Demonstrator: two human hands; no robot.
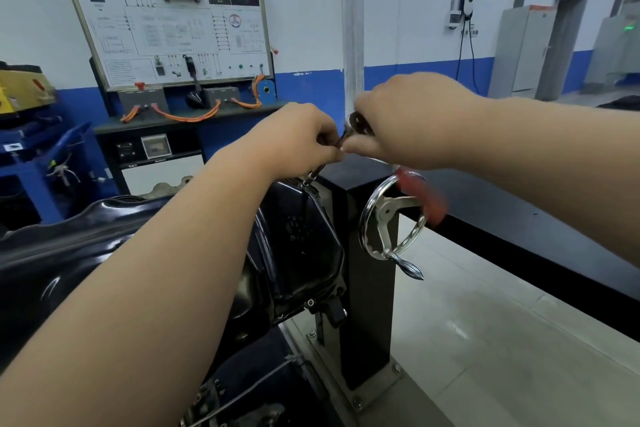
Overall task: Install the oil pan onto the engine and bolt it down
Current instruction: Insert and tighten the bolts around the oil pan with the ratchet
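1. The black oil pan [298, 236] lies in the middle of the view, below my hands. It sits on the engine [221, 392], most of which is hidden beneath it.
2. One bolt [310, 302] shows in the pan's rim at the near right corner. I cannot tell whether it is tight.
3. A thin extension bar [313, 175] slants down to the pan's far edge, with a ratchet head [356, 123] at its top.
4. My left hand [294, 139] pinches the bar just below that head. My right hand [405, 121] is curled round the ratchet beside it. The two hands are close together and seem to touch.
5. I judge that the pan is set in place and the bolting is under way at the far edge. My left arm covers much of the rim, so I cannot count the bolts left.
6. Just right of the pan stands a black post [367, 305] bearing a chrome handwheel [388, 218]. A blurred red shape is at the wheel's upper right; I cannot tell what it is.
7. Against the back wall stands a training board [166, 17] with orange cables [187, 116] below it.
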